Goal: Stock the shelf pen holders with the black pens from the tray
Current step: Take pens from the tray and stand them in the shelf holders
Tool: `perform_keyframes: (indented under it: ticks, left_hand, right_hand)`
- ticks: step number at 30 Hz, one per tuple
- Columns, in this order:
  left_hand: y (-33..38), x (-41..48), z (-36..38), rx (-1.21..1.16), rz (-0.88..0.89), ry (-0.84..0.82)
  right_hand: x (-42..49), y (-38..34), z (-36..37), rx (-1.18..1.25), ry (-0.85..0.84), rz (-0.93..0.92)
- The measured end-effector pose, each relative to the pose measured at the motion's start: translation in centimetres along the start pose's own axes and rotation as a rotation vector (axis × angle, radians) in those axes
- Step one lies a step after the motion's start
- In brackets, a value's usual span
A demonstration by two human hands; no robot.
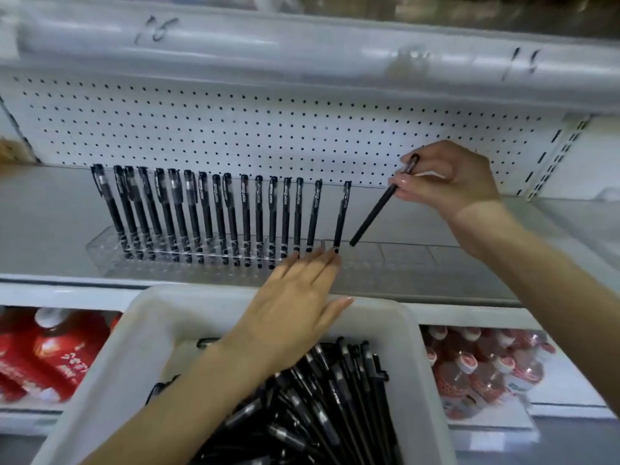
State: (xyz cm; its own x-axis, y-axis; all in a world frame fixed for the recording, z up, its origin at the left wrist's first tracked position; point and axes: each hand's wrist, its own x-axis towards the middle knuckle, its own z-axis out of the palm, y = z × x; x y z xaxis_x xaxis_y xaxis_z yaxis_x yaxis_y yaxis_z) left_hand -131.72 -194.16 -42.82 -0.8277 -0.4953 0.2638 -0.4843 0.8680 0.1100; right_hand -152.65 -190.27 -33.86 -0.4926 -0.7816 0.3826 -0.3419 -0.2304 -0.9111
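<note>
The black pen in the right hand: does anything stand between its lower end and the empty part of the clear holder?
Nothing visible does. The slim black pen in the right hand points at the empty section of the clear plastic holder. The left hand touches the holder's front beside the last standing pen.

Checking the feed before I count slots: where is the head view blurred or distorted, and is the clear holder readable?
Head view: the upper shelf edge is smeared, its handwritten marks blurred; the pegboard bows with wide-angle distortion; the standing pens are fairly sharp; the clear pen holder is faint, barely outlined where empty.
</note>
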Motion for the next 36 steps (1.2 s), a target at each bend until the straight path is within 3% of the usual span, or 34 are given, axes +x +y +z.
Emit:
perform_keyframes:
  ticks: [11,20,27,30,36]
  left_hand:
    - [-0.4,0.0,0.4,-0.061,-0.011,-0.008]
    - [-0.3,-0.2,-0.4,-0.091,-0.014,-0.046]
    - [-1.1,-3.9,-2.1,-0.15,-0.089,0.014]
    - [-2.5,-7.1,-3.3,-0.235,-0.152,0.054]
    - [-5.7,-15.1,-4.9,-0.339,-0.364,0.093]
  right_hand:
    - [1.7,2.1,2.5,-0.459,-0.328,-0.014]
    - [1.0,2.2,1.7,-0.504,-0.347,0.095]
    - [-3.6,0.6,2.4,-0.494,-0.171,0.002]
    - [-6.2,-0.4,4.5,-0.49,-0.29,-0.035]
    - [-10.9,-0.3,12.2,-0.499,-0.72,-0.013]
